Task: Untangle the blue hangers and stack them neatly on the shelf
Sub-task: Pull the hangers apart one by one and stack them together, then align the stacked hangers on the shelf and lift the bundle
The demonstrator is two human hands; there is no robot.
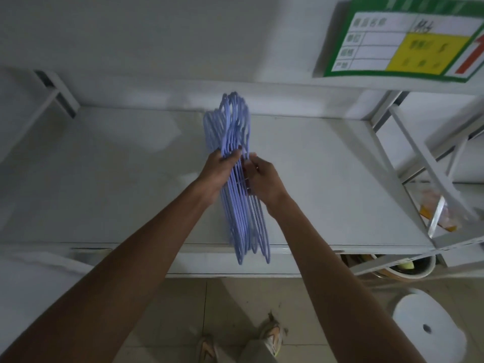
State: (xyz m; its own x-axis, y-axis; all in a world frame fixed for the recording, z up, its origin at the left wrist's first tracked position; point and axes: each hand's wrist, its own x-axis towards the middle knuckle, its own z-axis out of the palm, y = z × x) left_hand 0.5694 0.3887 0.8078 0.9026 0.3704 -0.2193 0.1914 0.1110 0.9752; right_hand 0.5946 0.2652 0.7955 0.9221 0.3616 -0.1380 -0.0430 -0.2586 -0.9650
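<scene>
Head view. A bundle of blue hangers [237,179] is held edge-on above the white shelf [327,179], its hooks pointing away from the person and its far ends overhanging the shelf's front edge. The left hand [218,170] grips the bundle from the left, fingers curled over the wires; the right hand [262,180] clasps it from the right. A green-bordered label card [403,38] hangs upper right. A white roll [429,323] stands on the tiled floor.
</scene>
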